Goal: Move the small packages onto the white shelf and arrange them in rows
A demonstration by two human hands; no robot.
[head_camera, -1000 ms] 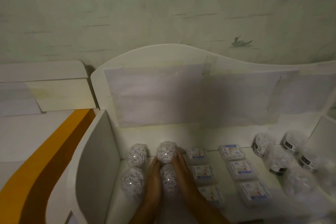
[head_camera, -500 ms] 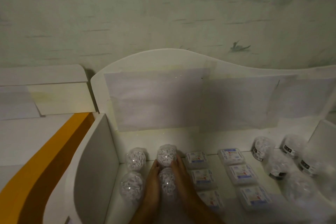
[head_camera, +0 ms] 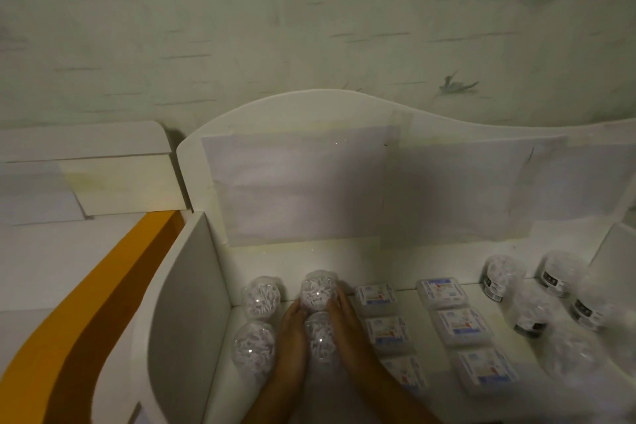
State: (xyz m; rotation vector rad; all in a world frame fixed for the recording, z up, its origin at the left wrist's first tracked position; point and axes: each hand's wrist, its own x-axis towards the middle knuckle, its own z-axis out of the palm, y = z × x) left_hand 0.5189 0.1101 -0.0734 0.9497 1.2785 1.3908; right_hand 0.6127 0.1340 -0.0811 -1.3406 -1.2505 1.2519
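On the white shelf (head_camera: 344, 251), four clear round tubs sit at the left in two columns; the left hand (head_camera: 292, 334) and right hand (head_camera: 347, 323) flank the right column (head_camera: 318, 313). Flat rectangular packs (head_camera: 444, 296) lie right of them, and clear cylindrical jars (head_camera: 502, 277) farther right.

light: dim, greenish cast | shadow: broad soft patch on the shelf back panel (head_camera: 447, 189) | blur: jars at right edge (head_camera: 564, 330) smeared | distortion: wide-angle bending at edges | grain: noisy

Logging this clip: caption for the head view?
Both hands straighten two round clear containers on the white shelf, beside flat packets.
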